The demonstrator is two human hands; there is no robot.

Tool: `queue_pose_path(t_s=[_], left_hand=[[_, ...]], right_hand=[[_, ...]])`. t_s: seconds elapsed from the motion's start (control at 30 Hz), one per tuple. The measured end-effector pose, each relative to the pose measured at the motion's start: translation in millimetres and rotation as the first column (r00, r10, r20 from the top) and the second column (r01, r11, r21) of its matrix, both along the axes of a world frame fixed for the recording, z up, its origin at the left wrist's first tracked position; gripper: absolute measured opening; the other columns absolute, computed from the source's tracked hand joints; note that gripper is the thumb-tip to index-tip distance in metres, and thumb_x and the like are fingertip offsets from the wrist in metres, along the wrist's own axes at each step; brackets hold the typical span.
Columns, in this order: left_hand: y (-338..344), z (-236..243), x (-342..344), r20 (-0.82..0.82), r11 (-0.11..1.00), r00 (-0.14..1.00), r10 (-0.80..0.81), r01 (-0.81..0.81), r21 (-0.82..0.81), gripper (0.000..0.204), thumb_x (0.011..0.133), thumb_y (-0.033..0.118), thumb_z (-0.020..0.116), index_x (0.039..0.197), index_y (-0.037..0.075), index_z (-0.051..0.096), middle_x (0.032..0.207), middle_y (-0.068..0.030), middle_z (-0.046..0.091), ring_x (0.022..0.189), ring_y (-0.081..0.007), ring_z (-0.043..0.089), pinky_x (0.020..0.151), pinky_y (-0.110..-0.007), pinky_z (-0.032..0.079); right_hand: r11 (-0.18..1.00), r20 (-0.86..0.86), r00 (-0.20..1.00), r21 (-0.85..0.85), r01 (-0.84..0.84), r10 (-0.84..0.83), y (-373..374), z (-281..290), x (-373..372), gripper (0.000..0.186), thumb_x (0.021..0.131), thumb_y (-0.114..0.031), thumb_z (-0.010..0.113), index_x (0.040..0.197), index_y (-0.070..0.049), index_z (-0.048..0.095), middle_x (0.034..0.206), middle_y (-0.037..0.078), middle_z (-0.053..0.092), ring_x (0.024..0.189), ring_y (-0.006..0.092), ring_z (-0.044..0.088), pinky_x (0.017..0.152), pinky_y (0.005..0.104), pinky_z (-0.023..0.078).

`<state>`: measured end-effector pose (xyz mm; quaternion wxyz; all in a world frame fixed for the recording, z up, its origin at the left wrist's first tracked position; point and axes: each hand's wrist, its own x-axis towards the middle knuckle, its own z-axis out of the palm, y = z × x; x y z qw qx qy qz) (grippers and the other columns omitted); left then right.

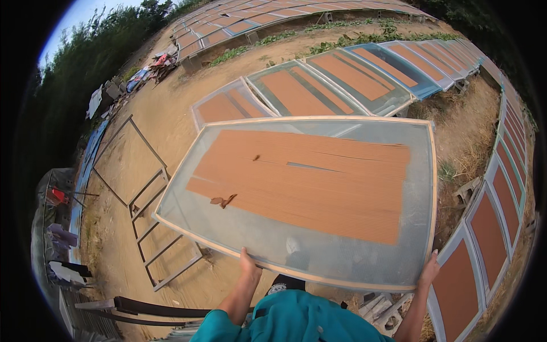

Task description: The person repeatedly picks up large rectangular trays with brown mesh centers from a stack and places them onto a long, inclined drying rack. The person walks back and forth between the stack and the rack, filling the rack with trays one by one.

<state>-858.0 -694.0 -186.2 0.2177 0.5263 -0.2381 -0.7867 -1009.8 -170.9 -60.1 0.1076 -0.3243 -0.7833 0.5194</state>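
A large wood-framed mesh drying screen (353, 268) is held up in front of me, tilted slightly. A sheet of thin, orange-brown parallel strands (319, 188), which look like incense sticks, lies across its mesh. A narrow gap splits the strands near the middle. Dark, curled scraps (223, 200) rest toward the left end of the sheet. My left hand (249, 265) is closed on the near edge of the frame, left of its middle. My right hand (429, 270) grips the frame at its near right corner. The fingers of both hands are partly hidden beneath the frame.
A dark metal rack (149, 242) stands on the sandy ground at left. Similar loaded screens (299, 90) line up beyond mine, and others (458, 290) run along the right. Concrete blocks (468, 191) lie near the right row. Piled scrap (154, 71) sits at far left.
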Motion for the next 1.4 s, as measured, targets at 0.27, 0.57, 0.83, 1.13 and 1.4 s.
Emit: queue_pose_path(t_s=[0.27, 0.57, 0.83, 1.13, 1.4], left_hand=[[-90.0, 15.4, -88.3, 0.006, 0.975, 0.976, 0.217, -0.217, 0.045, 0.049, 0.089, 0.033, 0.038, 0.122, -0.003, 0.036, 0.125, -0.0150, 0.041, 0.112, -0.0295, 0.043, 0.093, -0.043, 0.036], [-164.4, 2.5, -162.0, 0.038, 0.947, 0.968, 0.248, -0.251, 0.202, 0.043, 0.086, 0.028, 0.039, 0.121, 0.004, 0.038, 0.123, -0.0143, 0.043, 0.109, -0.0296, 0.045, 0.089, -0.048, 0.039], [-190.8, -52.2, -244.3, 0.230, 0.918, 0.945, 0.233, -0.292, 0.269, 0.029, 0.086, 0.021, 0.043, 0.107, 0.002, 0.045, 0.112, -0.0141, 0.049, 0.101, -0.0289, 0.050, 0.087, -0.048, 0.042], [-148.6, -113.4, -336.7, 0.297, 0.855, 0.943, 0.149, -0.273, 0.441, 0.036, 0.090, 0.022, 0.040, 0.120, 0.003, 0.036, 0.127, -0.0154, 0.037, 0.116, -0.0333, 0.038, 0.094, -0.053, 0.035], [-134.2, -166.8, -338.2, 0.346, 0.769, 0.918, 0.194, -0.361, 0.527, 0.037, 0.092, 0.025, 0.036, 0.122, 0.005, 0.035, 0.131, -0.0142, 0.034, 0.119, -0.0342, 0.034, 0.095, -0.056, 0.032]], right_hand=[[0.967, 0.083, 0.979, 0.165, -0.196, 0.184, -137.6, -0.6, -174.5, 0.056, 0.086, -0.043, 0.044, 0.082, 0.011, 0.057, 0.074, 0.016, 0.059, 0.066, 0.0202, 0.050, 0.065, 0.0341, 0.040], [0.886, 0.162, 0.921, 0.257, -0.386, 0.354, -257.9, -44.9, -343.3, 0.063, 0.081, -0.050, 0.046, 0.061, 0.009, 0.055, 0.049, 0.015, 0.049, 0.050, 0.0232, 0.046, 0.056, 0.0388, 0.038], [0.787, 0.402, 0.812, 0.280, -0.550, 0.424, -323.0, -120.1, -481.5, 0.062, 0.075, -0.053, 0.051, 0.059, 0.007, 0.056, 0.051, 0.016, 0.048, 0.052, 0.0264, 0.050, 0.056, 0.0407, 0.038], [0.457, 0.700, 0.506, 0.281, -0.844, 0.504, -356.9, -189.6, -650.6, 0.067, 0.069, -0.060, 0.053, 0.084, 0.005, 0.063, 0.082, 0.024, 0.061, 0.081, 0.0345, 0.060, 0.071, 0.0398, 0.044], [0.486, 0.743, 0.455, 0.200, -0.851, 0.491, -338.7, -261.3, -663.4, 0.075, 0.068, -0.062, 0.054, 0.094, 0.007, 0.061, 0.091, 0.025, 0.060, 0.090, 0.0338, 0.058, 0.078, 0.0378, 0.043]])
